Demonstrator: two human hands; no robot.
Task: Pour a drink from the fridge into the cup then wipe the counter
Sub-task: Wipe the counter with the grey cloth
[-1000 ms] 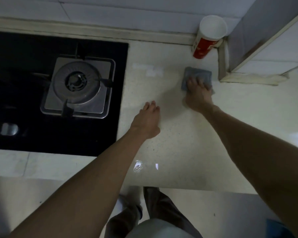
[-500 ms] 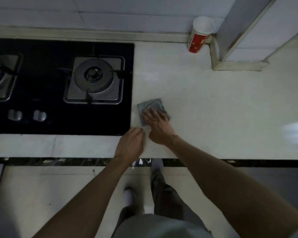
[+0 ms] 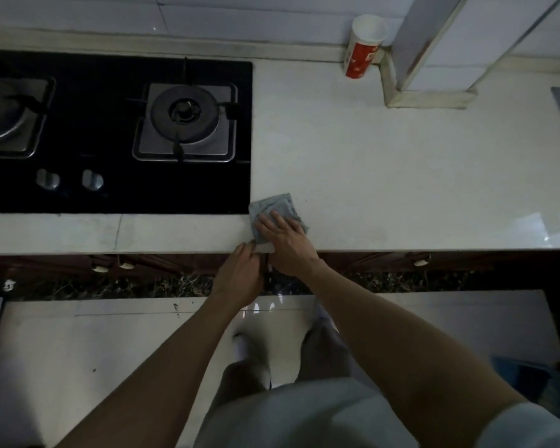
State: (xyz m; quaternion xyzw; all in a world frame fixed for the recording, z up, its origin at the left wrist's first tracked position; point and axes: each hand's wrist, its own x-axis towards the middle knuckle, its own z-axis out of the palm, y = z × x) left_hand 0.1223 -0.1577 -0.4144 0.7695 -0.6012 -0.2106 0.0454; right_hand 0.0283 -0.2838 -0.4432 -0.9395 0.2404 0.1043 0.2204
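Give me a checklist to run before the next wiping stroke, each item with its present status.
1. Cloth under control: ok, the right hand presses on it with straight fingers.
2. Cloth on the counter, not on the hob: ok, it lies just beside the hob's front corner.
3. Cup out of the wiping path: ok, upright at the back wall, far from the cloth.
4. Left hand ready: cannot tell, it is at the counter's front edge, its grip unclear.
5. Burner off: ok, no flame shows.
6. Spills left on the counter: cannot tell.
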